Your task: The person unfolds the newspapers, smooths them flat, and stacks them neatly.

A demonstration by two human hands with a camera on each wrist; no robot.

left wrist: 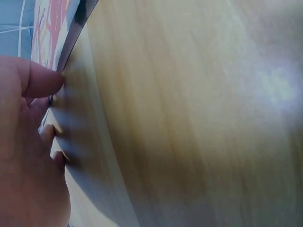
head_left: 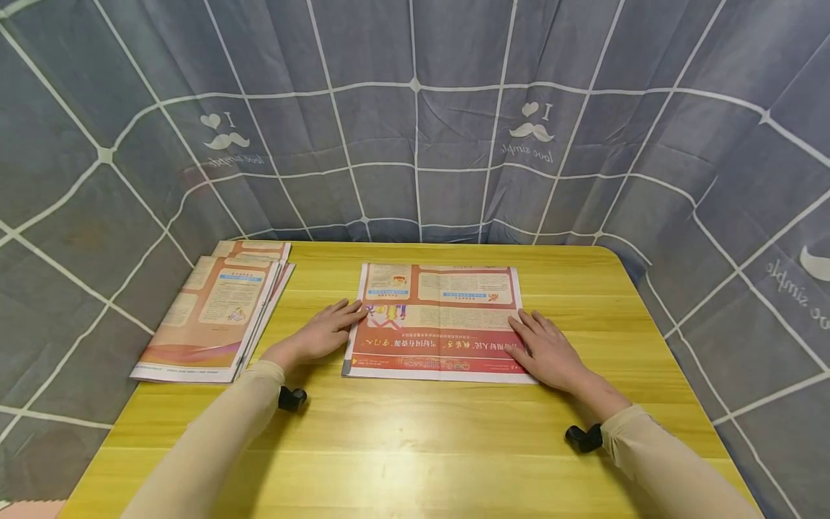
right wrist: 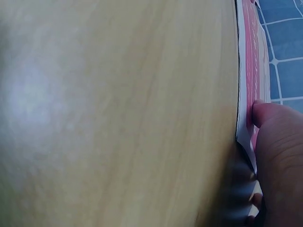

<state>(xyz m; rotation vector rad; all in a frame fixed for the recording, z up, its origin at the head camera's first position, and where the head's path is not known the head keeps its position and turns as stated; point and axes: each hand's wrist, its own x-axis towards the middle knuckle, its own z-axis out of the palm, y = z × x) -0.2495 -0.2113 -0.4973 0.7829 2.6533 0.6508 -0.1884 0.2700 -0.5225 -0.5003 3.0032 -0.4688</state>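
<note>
A folded newspaper [head_left: 447,324] with red and cream printing lies flat on the yellow wooden table [head_left: 389,447]. At its left edge is my left hand [head_left: 318,334], fingers extended and touching the border. In the left wrist view the thumb [left wrist: 45,82] meets the paper's edge, with the other fingers beside it near the tabletop. My right hand [head_left: 551,353] rests on the right edge, its fingers fairly straight. The right wrist view has that thumb [right wrist: 265,113] on top of the newspaper [right wrist: 250,71] near a corner; the other fingers are mostly hidden.
A stack of similar folded newspapers [head_left: 210,321] lies at the table's left side, its sheets slightly offset. A grey curtain [head_left: 454,130] with white grid lines hangs around the back and sides. A black wrist camera [head_left: 293,398] is on the left wrist, another camera [head_left: 583,437] on the right.
</note>
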